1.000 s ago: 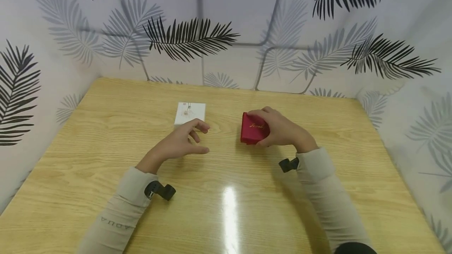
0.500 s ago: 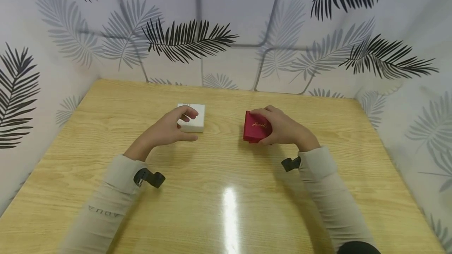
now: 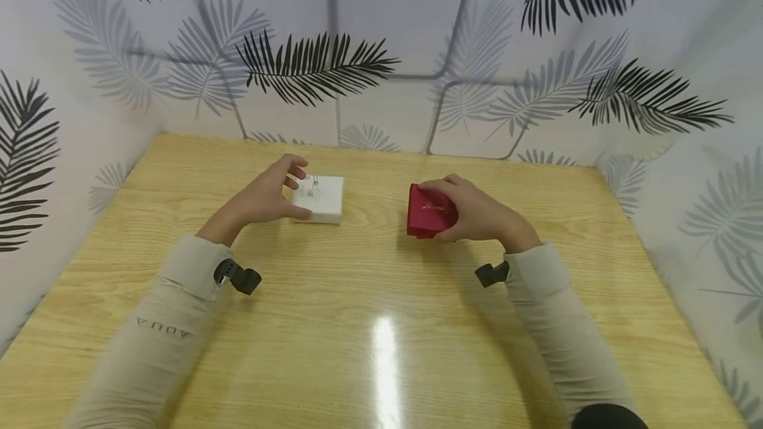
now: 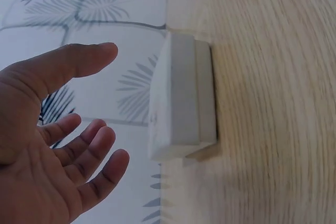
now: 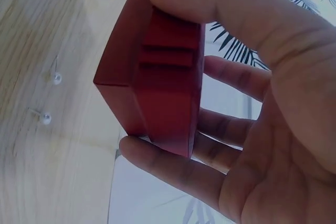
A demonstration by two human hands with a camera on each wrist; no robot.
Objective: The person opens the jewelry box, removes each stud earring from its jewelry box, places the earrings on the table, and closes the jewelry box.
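Note:
A white box (image 3: 324, 200) with a lid lies on the table, with fine marks on its top that look printed. My left hand (image 3: 265, 197) hovers at its left side, thumb and fingers spread apart. In the left wrist view the white box (image 4: 181, 95) stands beyond the fingertips, with a gap between. My right hand (image 3: 477, 214) grips a red jewelry box (image 3: 430, 210) with gold lettering on the lid. The right wrist view has the thumb and fingers on opposite sides of the red box (image 5: 165, 87), and two pearl-headed stud earrings (image 5: 56, 78) on the wood.
The wooden table (image 3: 334, 323) reaches back to a leaf-patterned wall covering (image 3: 369, 111), which also runs along both sides. A bright reflection lies on the front middle of the table. A stretch of bare wood separates the white box from the red one.
My left hand has moved left and back, from in front of the white box to its left side, uncovering its top. My right hand keeps its grip on the red jewelry box, almost in place.

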